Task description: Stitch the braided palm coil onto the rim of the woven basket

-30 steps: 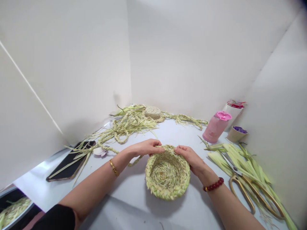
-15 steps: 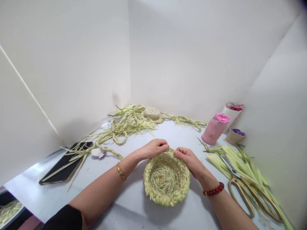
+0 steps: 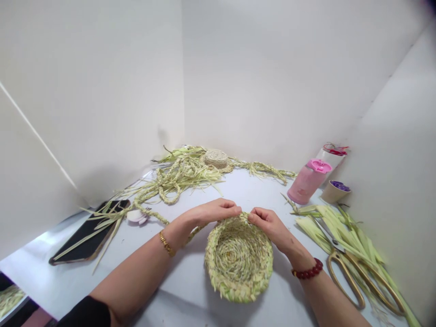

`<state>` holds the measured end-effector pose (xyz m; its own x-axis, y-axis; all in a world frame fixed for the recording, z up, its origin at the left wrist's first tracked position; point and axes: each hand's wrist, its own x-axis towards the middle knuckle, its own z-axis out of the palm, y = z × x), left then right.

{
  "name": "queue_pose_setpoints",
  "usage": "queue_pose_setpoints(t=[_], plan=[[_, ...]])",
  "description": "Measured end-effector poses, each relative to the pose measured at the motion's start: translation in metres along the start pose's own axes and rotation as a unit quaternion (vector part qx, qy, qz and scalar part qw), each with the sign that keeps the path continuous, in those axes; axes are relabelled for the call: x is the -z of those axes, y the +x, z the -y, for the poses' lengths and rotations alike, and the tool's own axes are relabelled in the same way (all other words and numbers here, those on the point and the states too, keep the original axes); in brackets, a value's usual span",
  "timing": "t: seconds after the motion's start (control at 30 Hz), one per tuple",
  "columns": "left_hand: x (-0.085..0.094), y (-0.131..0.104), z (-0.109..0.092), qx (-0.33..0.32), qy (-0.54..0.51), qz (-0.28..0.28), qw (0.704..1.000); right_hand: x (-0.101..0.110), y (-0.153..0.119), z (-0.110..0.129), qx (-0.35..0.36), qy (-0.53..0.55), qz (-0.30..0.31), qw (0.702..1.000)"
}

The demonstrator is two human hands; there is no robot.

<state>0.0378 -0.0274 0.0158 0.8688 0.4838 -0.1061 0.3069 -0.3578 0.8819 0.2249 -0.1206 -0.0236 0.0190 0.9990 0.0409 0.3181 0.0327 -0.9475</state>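
A round, coiled basket (image 3: 235,259) woven from pale green plant strips tilts toward me above the table, its hollow inside facing up. My left hand (image 3: 220,210) is closed on the far rim, left of its middle, with the fingertips partly hidden. My right hand (image 3: 267,223) pinches the same rim just to the right, thumb on the inner side. A small gap separates the two hands. From under my left wrist a braided strand (image 3: 160,217) runs off toward a tangle of braids (image 3: 177,175) at the back left.
A small woven hat (image 3: 217,159) sits by the tangle. On the left lies a dark phone-like slab (image 3: 88,238) under loose strips. At right stand a pink bottle (image 3: 308,181) and a cup with purple contents (image 3: 335,191); gold-handled scissors (image 3: 344,254) rest on flat green husks (image 3: 361,236).
Both hands keep hold of the rim. The basket sits slightly lower in view, and a piece of braid now shows between my left wrist and the basket. The view has shifted a little.
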Motion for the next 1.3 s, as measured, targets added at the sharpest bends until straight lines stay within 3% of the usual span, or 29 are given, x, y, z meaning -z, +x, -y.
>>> queue_pose_setpoints(t=[0.27,0.57,0.7,0.9,1.03,1.17,1.3], plan=[[0.001,0.001,0.007,-0.014,0.004,-0.005,1.0,0.002,0.001,0.003,0.018,-0.055,-0.007,0.998],[-0.014,0.003,0.01,-0.019,0.018,-0.077,0.997,0.002,0.002,0.006,0.021,-0.12,-0.046,0.991],[-0.013,-0.001,0.003,0.008,0.016,-0.042,0.999,-0.001,-0.001,0.008,-0.008,-0.169,-0.093,0.981],[-0.009,-0.002,0.002,0.012,0.021,-0.022,0.999,-0.008,-0.024,0.029,0.008,-0.235,-0.263,0.936],[-0.014,0.0,0.008,-0.014,0.033,-0.054,0.998,-0.021,-0.038,0.045,0.036,-0.22,-0.238,0.945],[-0.019,0.0,0.011,-0.026,0.051,-0.088,0.994,-0.029,-0.038,0.046,0.092,-0.324,-0.218,0.916],[-0.022,0.0,0.012,-0.021,0.069,-0.115,0.991,-0.036,-0.034,0.04,0.043,-0.338,-0.17,0.925]])
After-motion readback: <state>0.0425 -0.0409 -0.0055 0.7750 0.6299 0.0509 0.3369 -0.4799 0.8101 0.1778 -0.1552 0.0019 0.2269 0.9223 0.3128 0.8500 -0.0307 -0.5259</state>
